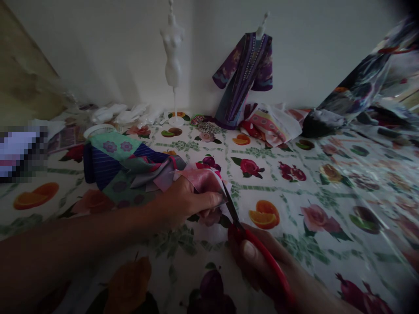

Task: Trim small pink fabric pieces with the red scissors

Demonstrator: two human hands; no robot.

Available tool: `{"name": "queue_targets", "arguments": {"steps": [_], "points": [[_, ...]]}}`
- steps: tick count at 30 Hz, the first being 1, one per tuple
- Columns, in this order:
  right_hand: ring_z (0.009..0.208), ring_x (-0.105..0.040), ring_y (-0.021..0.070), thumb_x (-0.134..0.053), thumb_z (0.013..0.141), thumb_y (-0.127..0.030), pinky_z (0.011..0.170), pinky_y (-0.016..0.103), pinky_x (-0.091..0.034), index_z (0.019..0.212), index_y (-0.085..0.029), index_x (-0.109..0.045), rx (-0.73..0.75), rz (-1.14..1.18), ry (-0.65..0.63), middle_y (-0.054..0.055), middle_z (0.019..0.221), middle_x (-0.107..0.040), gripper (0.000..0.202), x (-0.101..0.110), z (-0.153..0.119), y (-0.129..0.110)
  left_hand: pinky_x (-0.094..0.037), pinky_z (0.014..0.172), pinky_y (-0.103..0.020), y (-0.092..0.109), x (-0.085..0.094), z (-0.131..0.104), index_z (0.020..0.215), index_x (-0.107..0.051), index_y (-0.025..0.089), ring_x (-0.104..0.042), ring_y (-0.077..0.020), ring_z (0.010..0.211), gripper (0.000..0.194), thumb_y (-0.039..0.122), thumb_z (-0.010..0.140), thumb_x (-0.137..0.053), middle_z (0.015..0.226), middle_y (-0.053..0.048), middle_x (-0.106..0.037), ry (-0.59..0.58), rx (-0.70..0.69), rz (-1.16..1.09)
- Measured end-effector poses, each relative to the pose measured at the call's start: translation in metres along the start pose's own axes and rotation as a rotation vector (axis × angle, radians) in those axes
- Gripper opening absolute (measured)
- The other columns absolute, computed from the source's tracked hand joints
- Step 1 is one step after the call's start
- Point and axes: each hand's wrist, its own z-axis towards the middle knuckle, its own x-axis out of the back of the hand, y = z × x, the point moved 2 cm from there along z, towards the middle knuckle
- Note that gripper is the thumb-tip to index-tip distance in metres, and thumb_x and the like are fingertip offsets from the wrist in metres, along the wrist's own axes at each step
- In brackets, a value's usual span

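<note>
Between the thumb and fingers of my left hand [188,198] is a piece of pink fabric [206,178], its edge turned towards the right. My right hand [262,253] is wrapped round a pair of red-handled scissors [270,257]. The dark scissor blades [231,207] point up and left, right beside the pink fabric's edge and my left fingertips. Whether the blades touch the cloth I cannot tell. Just beyond my left hand lie grey and pink fabric scraps [160,172], partly over a folded green and blue patterned cloth [111,159].
A bare white mannequin [172,61] and another wearing a small purple robe [250,78] stand by the wall. Crumpled fabric [271,122] lies at the robe's foot. Plastic bags [369,87] fill the right side. A fruit-and-flower tablecloth [225,152] covers the table.
</note>
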Motion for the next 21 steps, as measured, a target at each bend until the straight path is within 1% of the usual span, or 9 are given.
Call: {"name": "queue_targets", "arguments": {"steps": [2,4,8,11,14,19,21], "points": [[0.064,-0.041,0.0156,-0.046,0.099,-0.072,0.057,0.028,-0.035,0.085,-0.024,-0.053,-0.022,0.016,-0.034,-0.003,0.073,-0.047,0.05,-0.0005,0.0008,0.004,-0.04,0.051,-0.02,-0.0003,-0.0003,0.0001,0.075,-0.057,0.016,-0.055,-0.0088,0.053,0.023,0.03,0.091,-0.066,0.057,0.003,-0.06,-0.021,-0.006,-0.005],[0.064,-0.04,0.0147,-0.044,0.099,-0.073,0.057,0.028,-0.033,0.086,-0.023,-0.051,-0.039,0.031,-0.049,-0.004,0.073,-0.046,0.052,-0.0004,0.0016,0.0059,-0.04,0.051,-0.02,0.0,0.0,0.0002,0.077,-0.057,0.016,-0.055,-0.0089,0.054,0.022,0.031,0.09,-0.067,0.059,0.003,-0.061,-0.037,-0.015,-0.016],[0.063,-0.04,0.0142,-0.043,0.1,-0.072,0.057,0.028,-0.034,0.086,-0.022,-0.052,0.001,0.009,-0.055,-0.004,0.071,-0.047,0.053,-0.0002,0.0034,0.0022,-0.04,0.05,-0.02,0.0021,0.0004,0.0003,0.076,-0.056,0.016,-0.055,-0.0088,0.053,0.022,0.029,0.089,-0.068,0.058,0.003,-0.061,-0.036,-0.007,-0.001],[0.062,-0.041,0.0141,-0.043,0.101,-0.07,0.056,0.028,-0.034,0.084,-0.022,-0.051,0.023,0.001,-0.044,-0.004,0.071,-0.047,0.052,-0.0004,0.0037,-0.002,-0.041,0.051,-0.02,0.0038,0.0,-0.0002,0.075,-0.055,0.017,-0.055,-0.009,0.054,0.022,0.028,0.089,-0.067,0.058,0.003,-0.06,-0.04,0.001,0.016],[0.063,-0.042,0.0155,-0.044,0.1,-0.071,0.056,0.029,-0.035,0.079,-0.023,-0.05,-0.004,-0.02,-0.03,-0.003,0.071,-0.048,0.052,0.0001,0.0024,-0.0039,-0.041,0.051,-0.021,0.0039,-0.0006,-0.0008,0.074,-0.055,0.018,-0.055,-0.0092,0.054,0.023,0.029,0.089,-0.067,0.059,0.003,-0.061,-0.041,-0.011,0.033],[0.062,-0.041,0.0164,-0.044,0.099,-0.072,0.056,0.028,-0.037,0.082,-0.025,-0.052,-0.047,-0.022,-0.044,-0.003,0.073,-0.048,0.05,0.0008,-0.0008,0.0015,-0.04,0.05,-0.021,0.001,0.0001,-0.0005,0.076,-0.056,0.018,-0.055,-0.0094,0.053,0.02,0.028,0.089,-0.068,0.059,0.003,-0.061,-0.022,0.0,0.04],[0.062,-0.041,0.0162,-0.048,0.098,-0.071,0.055,0.028,-0.037,0.082,-0.025,-0.054,-0.026,-0.022,-0.006,-0.003,0.073,-0.048,0.049,0.001,-0.0017,0.0038,-0.039,0.05,-0.021,0.0002,0.0003,0.0,0.076,-0.056,0.018,-0.055,-0.0093,0.054,0.02,0.028,0.09,-0.066,0.06,0.003,-0.061,-0.037,-0.013,0.038]]}}
